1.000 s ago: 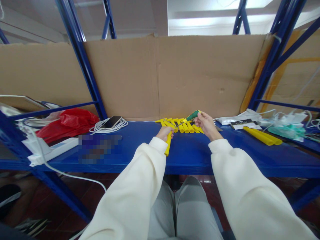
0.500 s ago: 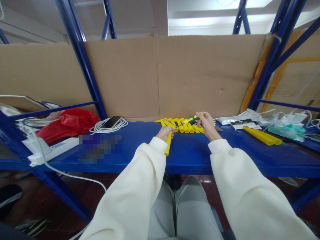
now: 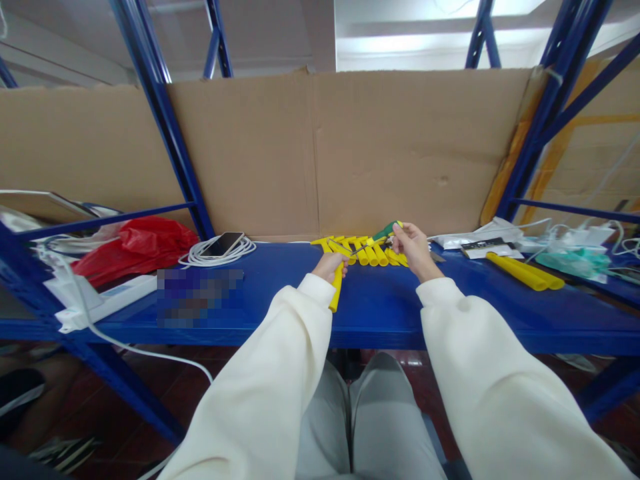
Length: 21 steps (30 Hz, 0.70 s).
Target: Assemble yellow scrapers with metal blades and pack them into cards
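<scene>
My left hand (image 3: 330,267) is closed around a yellow tube-shaped piece (image 3: 337,290), whose lower end points down toward the front edge of the blue shelf. Fingers of my right hand (image 3: 413,250) pinch the end of a green and yellow screwdriver (image 3: 384,233). Its thin shaft slopes down to the left and its tip meets the top of the piece at my left hand. Behind and between both hands, several yellow pieces (image 3: 373,256) lie in a row on the blue shelf (image 3: 280,287).
On the left are a red plastic bag (image 3: 140,247), a white power strip (image 3: 123,299) and a phone (image 3: 224,245) on a coiled white cable (image 3: 193,256). Two yellow tubes (image 3: 523,272) and a green bag (image 3: 575,262) lie right. Cardboard (image 3: 400,147) stands behind.
The screwdriver handle has turned, showing more green now, and the fingers of my right hand have shifted slightly at its end. My left hand and the yellow piece have stayed put.
</scene>
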Each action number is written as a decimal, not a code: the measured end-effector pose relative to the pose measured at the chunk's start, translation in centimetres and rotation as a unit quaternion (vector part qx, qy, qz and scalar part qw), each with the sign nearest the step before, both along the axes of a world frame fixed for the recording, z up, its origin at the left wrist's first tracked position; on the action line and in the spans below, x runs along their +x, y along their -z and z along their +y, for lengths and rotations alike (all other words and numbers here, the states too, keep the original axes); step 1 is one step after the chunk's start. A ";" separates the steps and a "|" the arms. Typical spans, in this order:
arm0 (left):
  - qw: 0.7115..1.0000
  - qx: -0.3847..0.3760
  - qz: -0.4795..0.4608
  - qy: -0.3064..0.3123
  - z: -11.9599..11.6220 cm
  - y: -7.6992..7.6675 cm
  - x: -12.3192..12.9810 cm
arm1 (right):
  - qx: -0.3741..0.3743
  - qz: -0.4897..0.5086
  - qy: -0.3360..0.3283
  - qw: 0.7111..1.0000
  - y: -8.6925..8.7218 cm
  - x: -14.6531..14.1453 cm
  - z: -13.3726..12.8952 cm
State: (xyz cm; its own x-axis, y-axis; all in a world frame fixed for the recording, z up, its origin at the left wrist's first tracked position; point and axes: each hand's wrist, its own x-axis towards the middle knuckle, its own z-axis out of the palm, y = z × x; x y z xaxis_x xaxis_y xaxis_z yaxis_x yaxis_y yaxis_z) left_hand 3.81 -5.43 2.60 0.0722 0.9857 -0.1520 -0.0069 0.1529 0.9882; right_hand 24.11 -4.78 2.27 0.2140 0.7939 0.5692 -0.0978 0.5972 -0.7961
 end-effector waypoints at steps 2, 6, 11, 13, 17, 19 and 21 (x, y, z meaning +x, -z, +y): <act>1.000 0.002 -0.001 0.000 0.0 0.0 0.0 | 0.000 0.002 0.025 1.000 0.0 -0.1 -0.1; 1.000 0.001 0.005 0.004 -0.1 0.0 0.0 | -0.014 0.011 0.045 0.999 -0.1 -0.3 -0.2; 1.000 0.004 0.004 0.002 0.1 0.1 0.0 | -0.020 0.006 0.040 0.999 -0.2 -0.2 -0.4; 1.000 0.001 0.003 0.003 0.1 0.1 0.0 | -0.026 0.006 0.014 1.000 -0.3 -0.1 -0.4; 1.000 0.000 0.002 0.002 0.2 0.2 0.0 | -0.030 0.018 -0.049 0.998 -0.4 0.0 -0.4; 1.000 0.000 0.001 0.004 0.4 0.3 0.0 | -0.030 0.022 -0.059 0.998 -0.4 0.0 -0.4; 1.000 0.000 0.000 0.003 0.5 0.5 0.0 | -0.027 0.023 -0.043 0.998 -0.3 0.0 -0.2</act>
State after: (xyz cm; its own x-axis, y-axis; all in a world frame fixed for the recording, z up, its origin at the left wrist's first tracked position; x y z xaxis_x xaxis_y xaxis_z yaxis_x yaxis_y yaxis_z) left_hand 3.84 -4.90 2.11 0.0780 0.9853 -0.1520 -0.0052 0.1528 0.9882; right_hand 24.07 -5.02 2.58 0.1675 0.8397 0.5165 -0.1842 0.5414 -0.8203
